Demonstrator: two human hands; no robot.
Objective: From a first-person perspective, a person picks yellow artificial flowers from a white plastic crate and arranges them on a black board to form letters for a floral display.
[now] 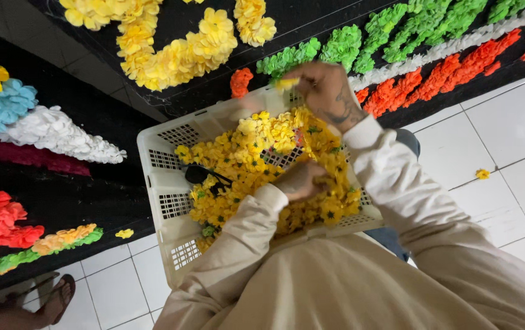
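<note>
Two hands working: your left hand [299, 180] is digging, closed, among yellow flowers [262, 153] in the basket [165, 183]; your right hand [326, 91] is pinching one flower [287, 82] at upper centre. Tilted basket risks spilling.

- Your left hand [300, 179] is low and close to your body, fingers curled inward, knuckles up, the wrist bent down out of a beige sleeve.
- Your right hand [326, 93] reaches farther out, arm nearly straight, back of the hand towards you, with a tattoo on the wrist.
- Its fingertips [299, 78] are pinched together.
- Both forearms angle forward, well apart.
</note>
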